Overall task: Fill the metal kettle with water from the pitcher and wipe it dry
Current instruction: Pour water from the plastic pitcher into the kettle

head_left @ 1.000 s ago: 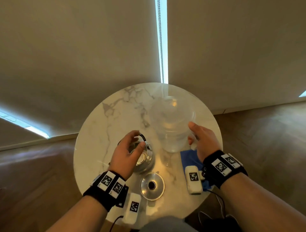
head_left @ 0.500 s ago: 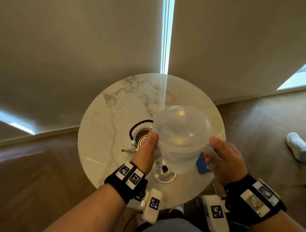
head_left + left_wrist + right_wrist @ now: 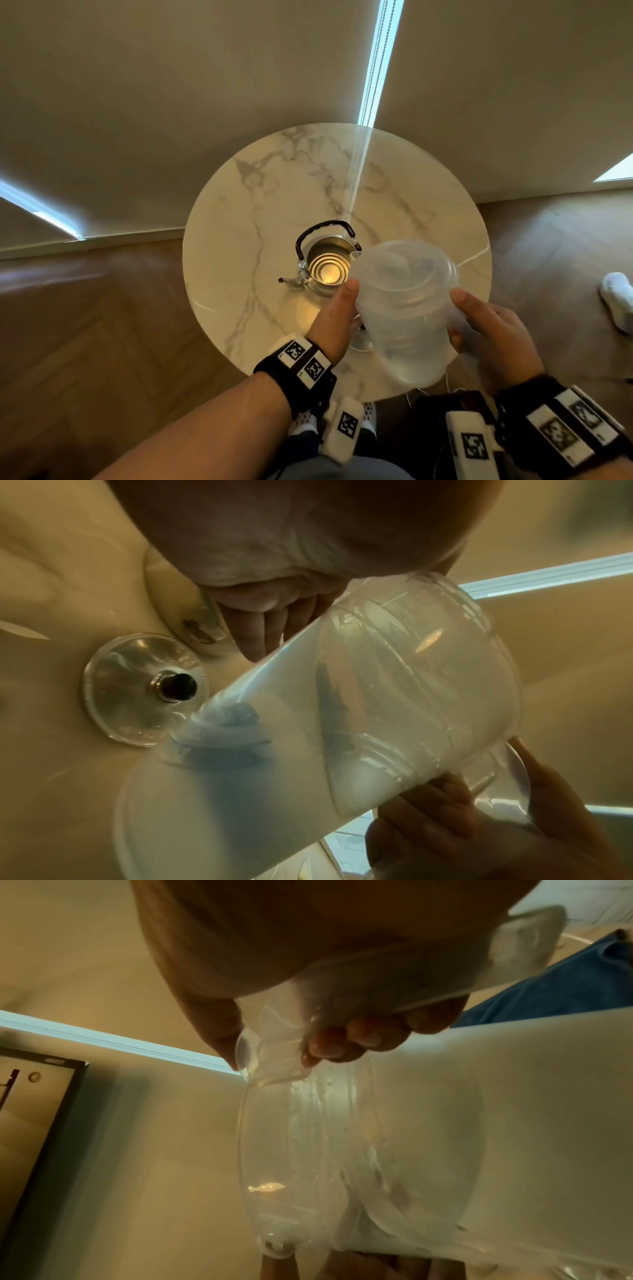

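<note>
The metal kettle [image 3: 325,262] stands open near the middle of the round marble table [image 3: 257,192], black handle folded back, spout to the left. Its lid [image 3: 143,688] lies knob-up on the table nearer me. The translucent pitcher [image 3: 404,308] hangs tilted above the table, its spout at the kettle's right rim, water low in its base. No stream of water is visible. My right hand [image 3: 489,329] grips the pitcher's handle, fingers [image 3: 346,1039] curled round it. My left hand [image 3: 337,318] holds the pitcher's left side, thumb on top, fingers [image 3: 263,631] beneath.
A blue cloth [image 3: 565,988] lies on the table under the pitcher, to the right of the lid. The table's far edge is close to a wall with closed blinds. A white sock-like thing [image 3: 616,301] lies on the wooden floor at right.
The right hand lifted the pitcher off the table, brought it nearer and tilted it to the kettle's rim. The left hand left the kettle and took the pitcher's side.
</note>
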Demonstrator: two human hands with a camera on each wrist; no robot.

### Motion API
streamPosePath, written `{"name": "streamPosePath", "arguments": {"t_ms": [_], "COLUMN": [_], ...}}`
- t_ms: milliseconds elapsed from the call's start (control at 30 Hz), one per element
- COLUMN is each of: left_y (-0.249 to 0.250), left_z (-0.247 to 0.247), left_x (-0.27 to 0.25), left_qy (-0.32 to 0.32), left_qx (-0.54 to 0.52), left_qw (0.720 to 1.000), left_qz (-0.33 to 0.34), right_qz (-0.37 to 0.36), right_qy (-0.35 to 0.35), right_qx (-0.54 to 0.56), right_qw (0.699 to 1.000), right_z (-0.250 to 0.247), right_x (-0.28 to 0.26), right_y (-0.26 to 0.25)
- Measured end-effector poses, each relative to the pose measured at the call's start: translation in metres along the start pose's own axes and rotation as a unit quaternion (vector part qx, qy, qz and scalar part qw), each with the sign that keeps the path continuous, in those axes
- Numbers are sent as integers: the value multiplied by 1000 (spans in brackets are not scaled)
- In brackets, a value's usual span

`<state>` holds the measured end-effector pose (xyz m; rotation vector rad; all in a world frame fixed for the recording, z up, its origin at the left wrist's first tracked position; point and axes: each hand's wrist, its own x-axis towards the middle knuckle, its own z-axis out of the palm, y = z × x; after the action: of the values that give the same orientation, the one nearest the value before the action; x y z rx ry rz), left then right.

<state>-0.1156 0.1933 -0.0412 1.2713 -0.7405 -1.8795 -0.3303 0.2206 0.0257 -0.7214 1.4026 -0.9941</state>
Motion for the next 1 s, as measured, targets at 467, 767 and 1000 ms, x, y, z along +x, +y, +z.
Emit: {"name": "streamPosePath", "arguments": {"t_ms": [467, 767, 1000], "left_y": [-11, -12, -10], "left_z": [1, 7, 9], "left_x": [7, 8, 10], "left_qy": [99, 140, 139], "left_qx": [-73, -74, -96], "left_qw": [991, 983, 980], "left_qz": [-61, -92, -104], "right_qz": [91, 100, 103], "right_qy": [11, 15, 1], "right_qx": [-50, -88, -102], "right_qw": [995, 991, 989], "right_z": [18, 19, 15], "right_x": [17, 28, 36], "right_y": [-15, -16, -18]}}
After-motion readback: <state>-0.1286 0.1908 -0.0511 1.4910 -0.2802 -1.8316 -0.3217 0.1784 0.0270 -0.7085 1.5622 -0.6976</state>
